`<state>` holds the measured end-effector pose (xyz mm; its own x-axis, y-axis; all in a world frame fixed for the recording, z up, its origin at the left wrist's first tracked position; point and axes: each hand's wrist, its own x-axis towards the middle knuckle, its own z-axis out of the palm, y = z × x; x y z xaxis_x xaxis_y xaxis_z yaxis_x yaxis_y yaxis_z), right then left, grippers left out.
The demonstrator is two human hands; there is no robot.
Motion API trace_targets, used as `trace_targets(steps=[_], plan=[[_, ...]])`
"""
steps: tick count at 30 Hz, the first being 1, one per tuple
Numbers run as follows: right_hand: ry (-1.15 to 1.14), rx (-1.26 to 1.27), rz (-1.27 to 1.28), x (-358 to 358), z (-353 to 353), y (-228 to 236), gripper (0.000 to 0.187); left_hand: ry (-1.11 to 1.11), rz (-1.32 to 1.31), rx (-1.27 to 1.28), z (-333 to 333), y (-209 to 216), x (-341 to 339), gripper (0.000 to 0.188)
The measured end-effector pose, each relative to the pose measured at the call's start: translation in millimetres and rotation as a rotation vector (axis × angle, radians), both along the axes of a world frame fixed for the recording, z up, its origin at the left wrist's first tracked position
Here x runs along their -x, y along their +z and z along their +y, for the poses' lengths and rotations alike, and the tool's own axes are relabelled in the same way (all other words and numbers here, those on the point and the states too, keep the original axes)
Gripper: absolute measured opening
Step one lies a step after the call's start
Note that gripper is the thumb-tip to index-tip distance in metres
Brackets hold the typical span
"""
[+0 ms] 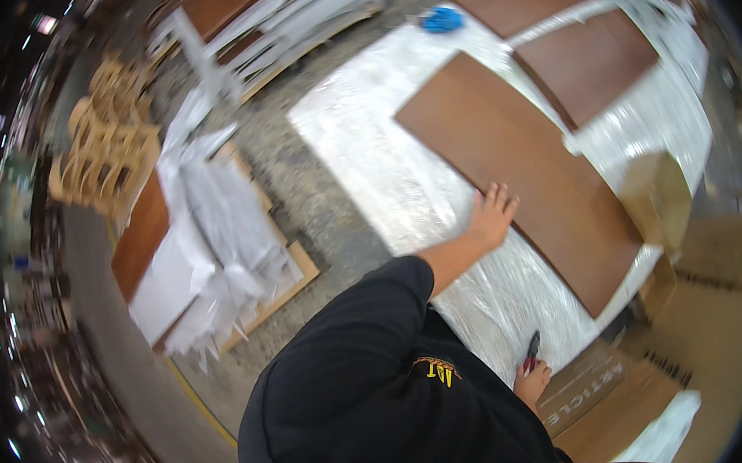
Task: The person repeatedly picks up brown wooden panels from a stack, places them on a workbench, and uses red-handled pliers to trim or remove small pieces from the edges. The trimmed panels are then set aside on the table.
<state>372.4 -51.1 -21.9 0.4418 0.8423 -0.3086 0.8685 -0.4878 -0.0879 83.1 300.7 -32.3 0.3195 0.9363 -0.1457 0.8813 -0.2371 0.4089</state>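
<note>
Left hand (491, 216) rests, fingers slightly spread, on brown panel (520, 165); right hand (534, 382), fingers curled, grips red-black tool (532, 355) near plastic-wrapped desk's (363, 144) near edge.

A smooth brown wood panel (530, 187) shows a soft satin sheen, glossy, crinkled plastic film (370, 174) spreads beneath it, matt cardboard (715, 329) stands alongside, matt black cloth shirt (330, 367), rumpled white sheeting (237, 212), pale wooden curved pieces (107, 140), rough, mottled concrete-like floor (324, 196)
</note>
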Motion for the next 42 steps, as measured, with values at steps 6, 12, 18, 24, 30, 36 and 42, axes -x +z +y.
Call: trace_targets(steps=[6,12,18,24,30,36,42], plan=[[0.324,-0.161,0.144,21.5,104.7,14.2,0.026,0.539,-0.538,-0.102,-179.0,-32.6,149.5,0.036],[0.661,-0.159,0.368,192.4,209.5,-2.1,0.015,1.724,-0.157,-0.137,-324.6,-78.5,442.4,0.025],[0.974,0.131,0.435,436.4,233.7,20.6,0.028,1.867,0.012,-0.342,-368.4,-71.9,645.9,0.037],[1.717,0.326,0.576,721.3,207.9,40.7,0.025,1.78,-0.622,-0.136,-347.4,-102.8,709.7,0.078],[2.082,0.11,0.705,951.2,208.2,17.3,0.02,1.214,-0.526,0.354,-277.8,-128.2,608.0,0.064],[2.533,0.204,0.443,1104.5,292.8,-73.2,0.014,1.225,-0.831,0.407,-270.2,-71.6,615.7,0.04],[1.76,0.522,-0.168,1144.6,451.6,-80.1,0.032,2.385,-1.48,-0.294,-270.7,-27.3,719.8,0.02]])
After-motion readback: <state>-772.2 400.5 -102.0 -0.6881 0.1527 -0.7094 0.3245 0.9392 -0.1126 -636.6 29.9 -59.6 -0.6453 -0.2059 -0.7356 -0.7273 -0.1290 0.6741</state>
